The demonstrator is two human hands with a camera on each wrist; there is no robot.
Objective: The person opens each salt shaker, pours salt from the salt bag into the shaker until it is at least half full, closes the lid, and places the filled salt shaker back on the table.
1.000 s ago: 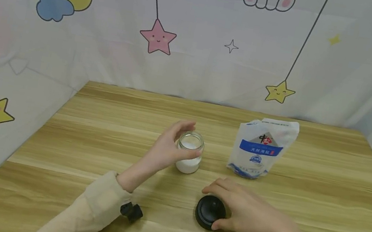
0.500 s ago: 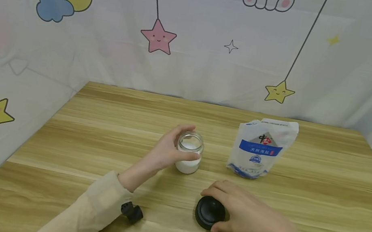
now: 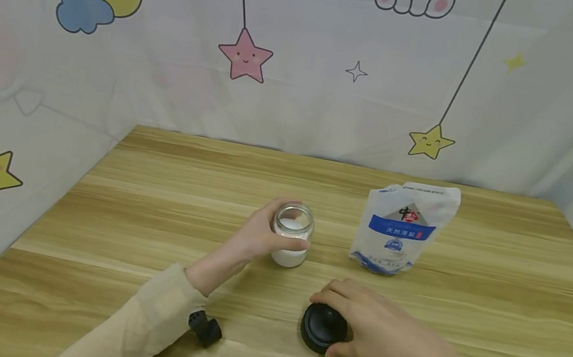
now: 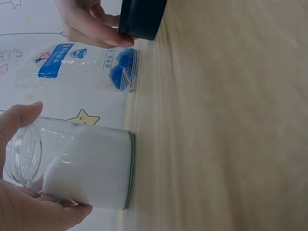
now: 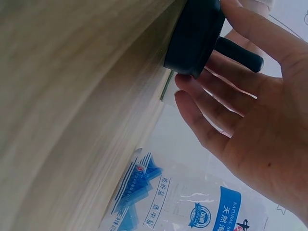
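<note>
A glass jar [image 3: 288, 259] stands uncapped on the wooden table, partly filled with white grains. My left hand [image 3: 253, 233] holds it from the left, thumb across the near side and fingers round the far side. In the left wrist view the white contents [image 4: 91, 168] lie sloped inside the glass. Nearer to me, a round black lid [image 3: 322, 328] rests on the table. My right hand [image 3: 380, 330] grips its rim between thumb and fingertips. A knob [image 5: 238, 54] sticks up from the lid toward the palm in the right wrist view.
Behind the right hand, a white and blue salt pouch [image 3: 395, 238] stands upright on the table [image 3: 180, 167], to the right of the jar. A white cloth [image 3: 298, 111] printed with stars and moons hangs along the back and sides.
The left hand's fingers and thumb have slid slightly lower and settled closer round the jar. The right fingers have drawn in against the lid's rim. Jar, lid and pouch have stayed in place.
</note>
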